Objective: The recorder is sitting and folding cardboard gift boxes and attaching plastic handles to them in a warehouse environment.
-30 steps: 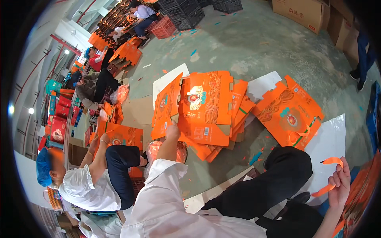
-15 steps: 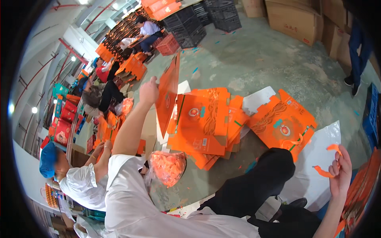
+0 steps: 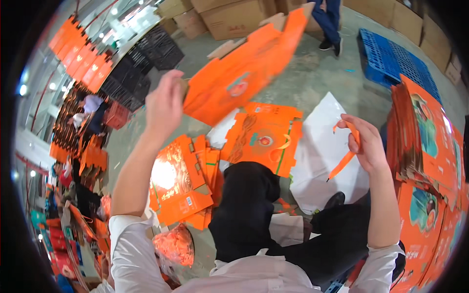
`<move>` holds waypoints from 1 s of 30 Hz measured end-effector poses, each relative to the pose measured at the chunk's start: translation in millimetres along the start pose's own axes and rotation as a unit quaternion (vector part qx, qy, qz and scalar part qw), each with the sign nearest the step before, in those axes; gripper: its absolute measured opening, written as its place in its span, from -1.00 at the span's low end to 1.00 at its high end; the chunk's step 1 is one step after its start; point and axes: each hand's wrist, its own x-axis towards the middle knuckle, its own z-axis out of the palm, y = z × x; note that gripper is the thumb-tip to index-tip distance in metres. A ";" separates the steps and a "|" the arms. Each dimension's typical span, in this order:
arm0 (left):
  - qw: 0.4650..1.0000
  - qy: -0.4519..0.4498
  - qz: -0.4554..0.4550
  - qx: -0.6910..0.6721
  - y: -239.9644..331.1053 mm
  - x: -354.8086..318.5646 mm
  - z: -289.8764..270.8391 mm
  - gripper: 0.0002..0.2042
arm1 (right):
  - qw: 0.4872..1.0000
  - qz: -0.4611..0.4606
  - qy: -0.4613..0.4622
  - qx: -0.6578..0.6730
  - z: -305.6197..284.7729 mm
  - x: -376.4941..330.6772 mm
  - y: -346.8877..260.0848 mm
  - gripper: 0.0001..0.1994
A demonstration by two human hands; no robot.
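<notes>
A: Now lifting flat orange carton (image 3: 244, 73) high off the floor pile (image 3: 266, 139), vs. half a sec ago.
B: Hands?
A: L hand (image 3: 165, 105) gripping carton's edge. R hand (image 3: 366, 144) pinching orange handle strip (image 3: 348, 156), over white sheet (image 3: 325, 146).

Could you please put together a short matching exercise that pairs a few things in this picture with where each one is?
Things:
1. flat orange carton
2. orange strip
3. blue pallet
4. white sheet

Places:
A. on the floor, upper right
B. raised in the left hand
C. spread on the floor under cartons
D. in the right hand

Pairs: 1-B, 2-D, 3-A, 4-C
</notes>
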 end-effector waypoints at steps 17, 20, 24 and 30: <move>0.950 -0.144 0.163 -0.222 257.8 -68.8 197.4 -0.76 | 0.958 0.174 0.193 -0.123 -90.1 25.2 44.5 -0.26; 0.930 -0.200 0.181 -0.250 268.6 -75.7 191.8 -0.74 | 0.943 0.147 0.184 -0.235 -90.5 19.4 52.0 -0.31; 0.847 -0.379 0.170 -0.331 282.9 -68.4 175.9 -0.65 | 0.933 0.168 0.138 -0.286 -110.3 6.3 51.6 -0.45; 0.711 -0.509 -0.141 -0.464 273.6 -44.5 237.4 -0.31 | 0.949 0.231 0.038 -0.213 -74.9 -5.3 38.1 -0.64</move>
